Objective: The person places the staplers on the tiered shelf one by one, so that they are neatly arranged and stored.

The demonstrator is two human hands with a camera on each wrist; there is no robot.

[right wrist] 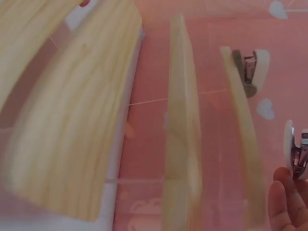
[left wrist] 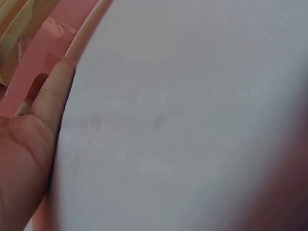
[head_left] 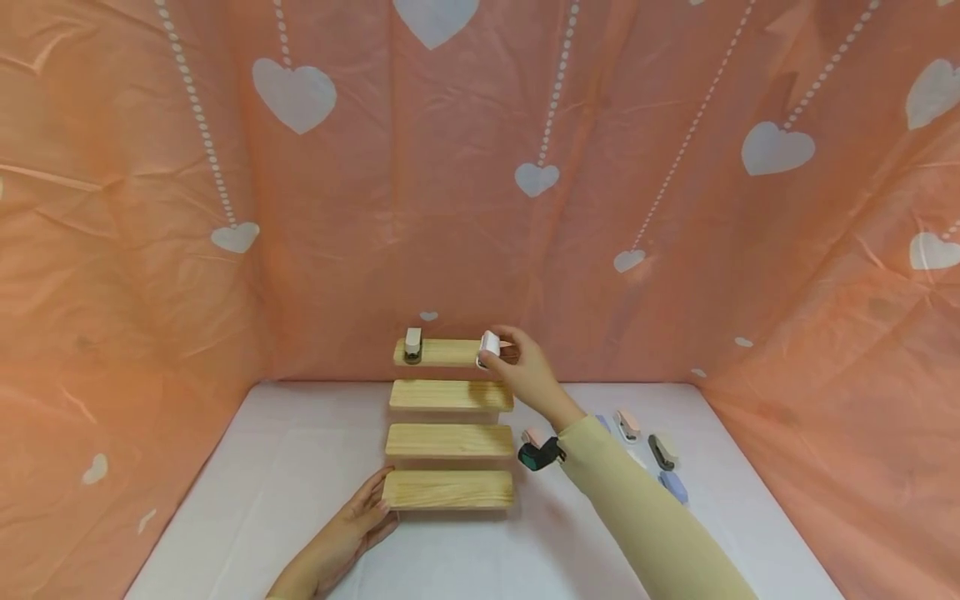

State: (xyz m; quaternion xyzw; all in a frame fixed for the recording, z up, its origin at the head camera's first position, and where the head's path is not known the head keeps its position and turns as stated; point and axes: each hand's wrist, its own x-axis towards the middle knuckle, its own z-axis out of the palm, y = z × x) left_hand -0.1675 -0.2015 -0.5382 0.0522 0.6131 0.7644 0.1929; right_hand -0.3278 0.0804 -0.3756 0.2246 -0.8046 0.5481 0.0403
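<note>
My right hand (head_left: 525, 375) pinches a small white stapler (head_left: 490, 344) at the right end of the top wooden shelf. In the right wrist view, fingertips (right wrist: 284, 179) press against this stapler (right wrist: 289, 149), whose metal inside faces the camera. A beige and dark-grey stapler (head_left: 413, 344) stands at that shelf's left end. My left hand (head_left: 358, 518) grips the left side of the four-step rack at its lowest wooden shelf (head_left: 450, 490). In the left wrist view, that hand (left wrist: 29, 144) lies along the rack's clear side, its grip partly hidden.
Right of the rack, partly behind my right sleeve, lie several staplers: a pink one (head_left: 627, 425), a beige and grey one (head_left: 663, 452), a blue one (head_left: 673, 486). A white cloth (head_left: 247, 500) covers the table. Pink heart-patterned curtains (head_left: 465, 250) surround it.
</note>
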